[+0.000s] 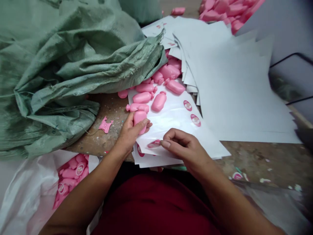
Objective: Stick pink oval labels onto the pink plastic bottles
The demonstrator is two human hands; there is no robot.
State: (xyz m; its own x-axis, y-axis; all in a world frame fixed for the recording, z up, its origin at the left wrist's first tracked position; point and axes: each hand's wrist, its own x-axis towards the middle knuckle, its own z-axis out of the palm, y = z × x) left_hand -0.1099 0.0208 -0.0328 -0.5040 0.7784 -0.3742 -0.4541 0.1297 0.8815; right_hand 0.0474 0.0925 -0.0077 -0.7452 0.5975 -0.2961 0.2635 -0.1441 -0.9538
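My left hand [130,133] is closed around a small pink plastic bottle [140,118], thumb across its front. Between the thumb and forefinger of my right hand [182,143] is the edge of an oval pink-and-white sticker [154,143], tilted up just over the white sticker sheet [168,122]. Two more oval stickers, one of them the upper sticker [187,105], lie on the sheet's right part. Several loose pink bottles [158,101] rest at the sheet's far left side, close beyond my left hand.
A large green woven sack [80,65] spreads over the left, its mouth near a bottle pile [171,70]. White paper sheets [234,81] are stacked at right. A white bag [24,186] at lower left holds labelled bottles [73,173]. A pink plastic scrap [106,125] lies on the worktable [249,156].
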